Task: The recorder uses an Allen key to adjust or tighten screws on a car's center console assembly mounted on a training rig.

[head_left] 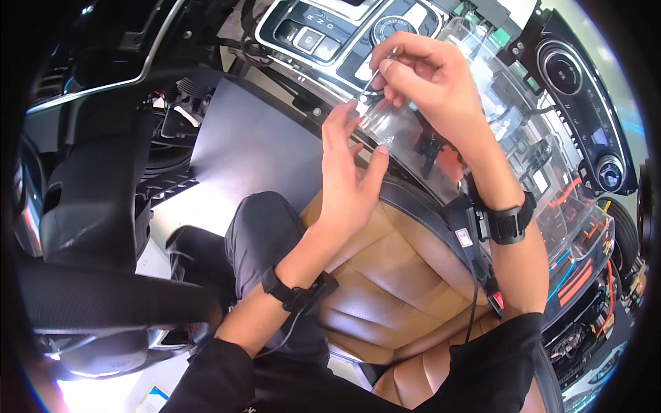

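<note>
Above the gear selector console [336,43], my right hand [441,86] pinches a thin metal rod [365,89] between thumb and fingers. The rod slants down and left, toward the console's near edge; its exact kind is too small to tell. My left hand [344,193] reaches up to that same edge with thumb and fingers apart. Its fingertips are close to the rod's lower end; whether they touch it I cannot tell. Beneath both hands is a clear plastic housing [399,131] with dark and orange parts inside.
A brown leather seat [385,275] lies under my arms. The steering wheel [117,303] is at the left, with a grey panel [258,134] beyond my knee. On the right stand a black control panel with round knobs [578,96] and orange cables [609,296].
</note>
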`<state>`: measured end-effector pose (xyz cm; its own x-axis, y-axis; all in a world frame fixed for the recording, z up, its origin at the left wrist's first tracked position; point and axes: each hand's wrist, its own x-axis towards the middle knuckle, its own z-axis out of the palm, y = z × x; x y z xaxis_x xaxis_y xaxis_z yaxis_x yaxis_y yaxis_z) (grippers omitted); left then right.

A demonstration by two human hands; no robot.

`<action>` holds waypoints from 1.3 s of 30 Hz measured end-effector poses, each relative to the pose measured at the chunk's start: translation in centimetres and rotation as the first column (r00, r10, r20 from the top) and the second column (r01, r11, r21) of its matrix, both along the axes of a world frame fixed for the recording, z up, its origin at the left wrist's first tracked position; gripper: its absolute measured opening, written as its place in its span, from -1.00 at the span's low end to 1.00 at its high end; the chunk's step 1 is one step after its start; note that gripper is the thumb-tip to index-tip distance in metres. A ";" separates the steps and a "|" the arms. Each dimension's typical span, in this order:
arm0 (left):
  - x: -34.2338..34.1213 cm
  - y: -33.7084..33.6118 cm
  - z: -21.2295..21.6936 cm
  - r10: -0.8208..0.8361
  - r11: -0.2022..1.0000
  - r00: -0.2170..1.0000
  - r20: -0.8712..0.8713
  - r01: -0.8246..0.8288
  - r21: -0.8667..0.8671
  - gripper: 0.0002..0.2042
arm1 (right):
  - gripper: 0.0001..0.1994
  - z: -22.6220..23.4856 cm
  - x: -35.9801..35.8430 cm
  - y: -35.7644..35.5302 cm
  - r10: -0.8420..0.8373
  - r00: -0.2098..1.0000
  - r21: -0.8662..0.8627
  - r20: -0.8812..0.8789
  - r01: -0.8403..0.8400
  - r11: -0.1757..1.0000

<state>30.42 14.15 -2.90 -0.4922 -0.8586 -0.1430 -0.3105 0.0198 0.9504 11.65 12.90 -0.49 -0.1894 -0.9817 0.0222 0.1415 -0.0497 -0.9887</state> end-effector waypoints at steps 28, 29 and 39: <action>-0.3 -0.6 -0.6 0.033 0.995 0.998 -0.056 -0.039 -0.096 -0.28 | -0.88 2.3 1.3 1.2 -0.129 0.612 -0.232 -0.780 -0.092 0.968; -0.2 -0.7 -0.6 0.028 0.994 0.998 -0.059 -0.034 -0.102 -0.28 | -0.88 2.5 1.5 1.4 -0.120 0.632 -0.218 -0.766 -0.080 0.973; -0.2 -4.6 0.8 -0.050 0.830 0.952 -0.301 -0.128 -0.543 -0.64 | -0.90 1.8 2.7 0.9 -0.123 0.742 -0.220 -0.659 -0.034 0.975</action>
